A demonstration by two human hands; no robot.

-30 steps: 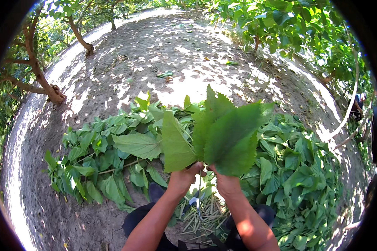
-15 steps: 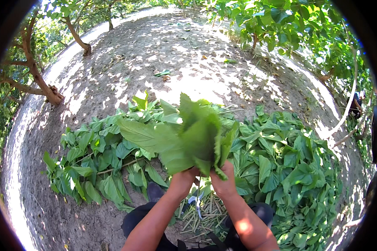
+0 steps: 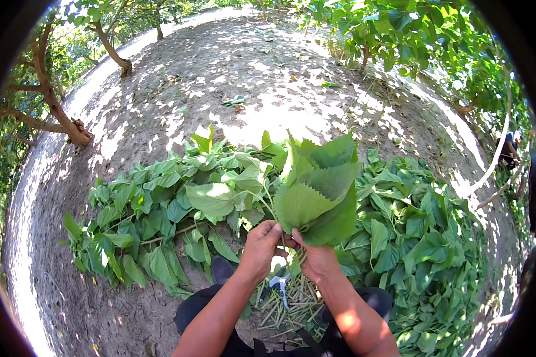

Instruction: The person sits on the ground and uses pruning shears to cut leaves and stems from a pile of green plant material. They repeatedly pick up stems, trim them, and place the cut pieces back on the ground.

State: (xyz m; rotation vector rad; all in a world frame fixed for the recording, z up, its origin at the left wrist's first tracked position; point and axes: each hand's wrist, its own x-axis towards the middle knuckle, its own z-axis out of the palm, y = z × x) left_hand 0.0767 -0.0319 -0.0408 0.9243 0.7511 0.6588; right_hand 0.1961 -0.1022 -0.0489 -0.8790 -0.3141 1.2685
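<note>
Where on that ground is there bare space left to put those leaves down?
Bare dirt lies beyond the leafy branches, toward the tree trunk. It is crowded nearer: the leaf pile on the right, cut stems and snips under the hands holding the leaf bundle.

Leaf bunch [image 3: 318, 190]: big green leaves w/ saw-toothed edges, stacked flat on each other, fanned upward, stems gathered at the bottom.
Pose: upright, tilted a bit right (pale veined undersides face the camera).
Place: held above the ground, in front of the leafy cut branches, approx. centre of view.
</note>
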